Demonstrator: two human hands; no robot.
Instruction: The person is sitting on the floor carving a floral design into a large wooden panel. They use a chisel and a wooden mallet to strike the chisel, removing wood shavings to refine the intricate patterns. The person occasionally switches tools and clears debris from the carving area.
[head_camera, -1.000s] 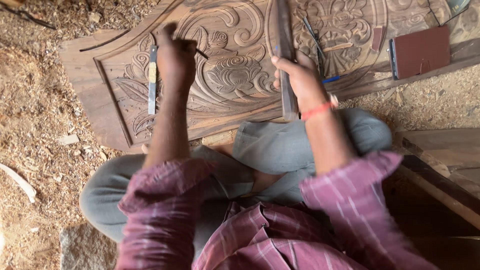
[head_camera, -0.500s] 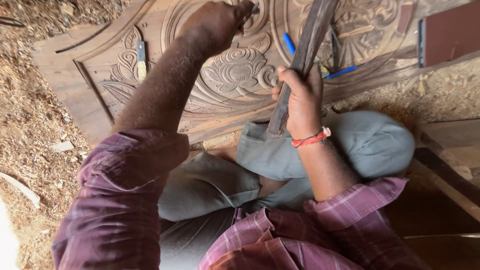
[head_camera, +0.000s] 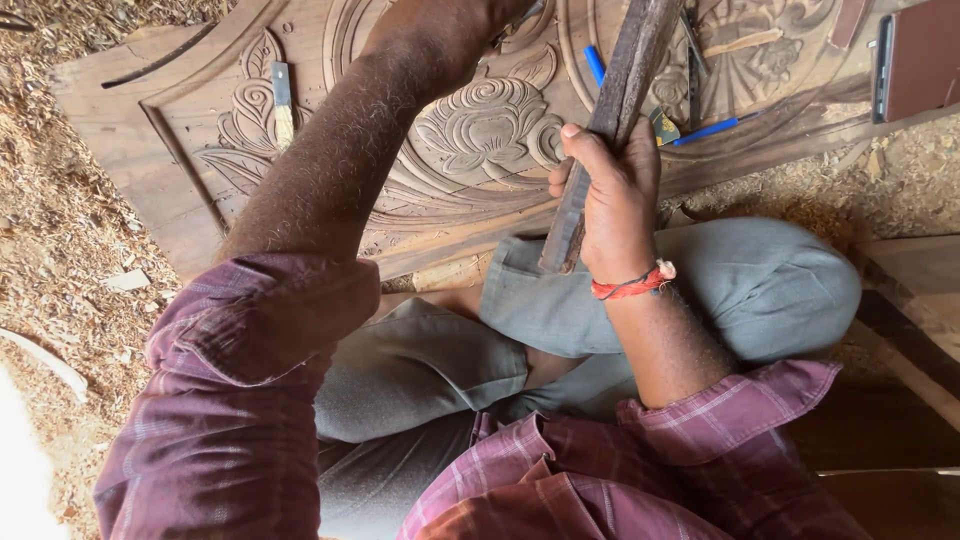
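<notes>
A large carved wooden panel (head_camera: 130, 110) lies in front of my crossed legs, with a flower relief (head_camera: 490, 120) at its middle. My left hand (head_camera: 440, 30) is at the top edge of the view above the flower, fist closed around a thin chisel whose metal end (head_camera: 528, 12) just shows. My right hand (head_camera: 610, 190) grips a long dark wooden striking stick (head_camera: 625, 80), held tilted above the panel's near edge, right of the flower. A red thread band circles my right wrist.
A loose chisel with a pale handle (head_camera: 283, 100) lies on the panel's left carving. Blue pens (head_camera: 710, 128) and other tools rest at the right, beside a dark reddish flat case (head_camera: 920, 55). Wood shavings (head_camera: 60, 230) cover the ground; timber (head_camera: 910, 290) lies at right.
My left hand has moved up and to the right across the carving to the top of the view. My right hand has shifted left with the stick, now tilted more steeply.
</notes>
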